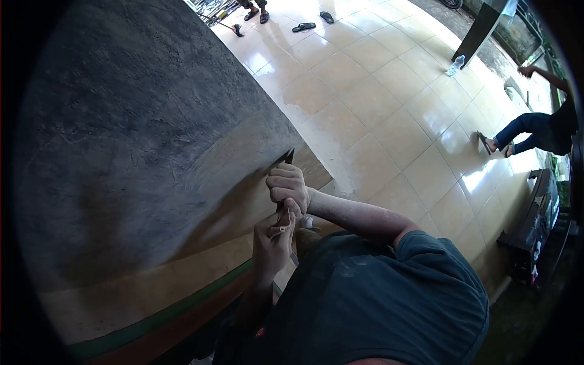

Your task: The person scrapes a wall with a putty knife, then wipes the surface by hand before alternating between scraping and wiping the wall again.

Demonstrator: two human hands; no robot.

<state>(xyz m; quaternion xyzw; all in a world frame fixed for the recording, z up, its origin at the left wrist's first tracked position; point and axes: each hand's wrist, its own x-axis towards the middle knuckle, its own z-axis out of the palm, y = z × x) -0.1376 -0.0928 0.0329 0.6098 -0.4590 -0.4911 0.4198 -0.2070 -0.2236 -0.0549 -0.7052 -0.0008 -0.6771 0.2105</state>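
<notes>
A dark flat-bladed tool (289,156), seen nearly edge-on with its tip pointing up, stands close against a smooth grey plastered surface (152,121). My right hand (287,185) is closed in a fist round it. Just below, my left hand (275,238) is curled at the tool's lower end and touches my right hand. A thin pale loop (283,229) shows at its fingers; I cannot make out what it is. Both hands look dusty. Most of the tool is hidden by my fingers.
Cream tiled floor (389,109) lies to the right. A water bottle (455,66) stands by a post (480,33). Sandals (304,27) lie at the back, near another person's feet (258,16). A person in jeans (526,131) is at right, above dark furniture (529,231). A green-edged band (164,319) runs below.
</notes>
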